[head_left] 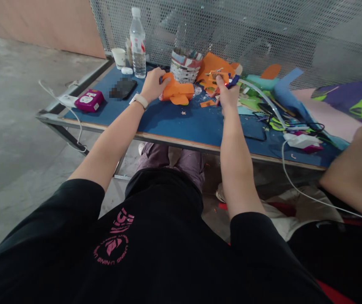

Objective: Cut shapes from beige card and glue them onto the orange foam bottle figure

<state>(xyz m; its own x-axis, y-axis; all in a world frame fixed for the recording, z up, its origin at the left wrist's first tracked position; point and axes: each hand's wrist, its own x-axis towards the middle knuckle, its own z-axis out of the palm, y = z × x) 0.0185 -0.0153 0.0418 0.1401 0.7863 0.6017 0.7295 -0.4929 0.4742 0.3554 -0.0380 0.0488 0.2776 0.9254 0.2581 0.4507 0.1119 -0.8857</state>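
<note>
- The bench [181, 126], topped in blue, is running across the view, its near edge facing the seated person's knees.
- A mesh screen [295, 33] is standing along the far edge.
- Foam sheets [342, 105] in purple, pink and green are covering the right end of the bench.
- A co-worker's hand [355, 169] is resting at the near edge on the right, well apart from the person's own hands.
- The orange shape [177, 90] is lying on the bench toward the far edge, about midway along it. Its long axis is running left to right, roughly in line with the far edge, and its free end is pointing right, toward the right hand.
- The left hand [152, 84] is closing around the left end of the orange shape, fingers curled over the top; a watch [139, 100] is sitting on the wrist.
- The right hand [228, 95] is clenching a tool [233, 81] with a blue grip, near the shape's right end but not touching it. A small red light is glowing at the fingertips. What kind of tool it is, I cannot tell.
- So the shape is lying between the two hands, held by the left one only.
- A bottle [137, 42] is standing upright near the far left corner.
- A woven paper basket [185, 65] is standing just behind the shape.
- A phone [124, 88] is lying flat to the left of the left hand.
- A magenta box [89, 100] is sitting at the left edge.
- A white cup [119, 57] is standing at the far left corner.
</note>
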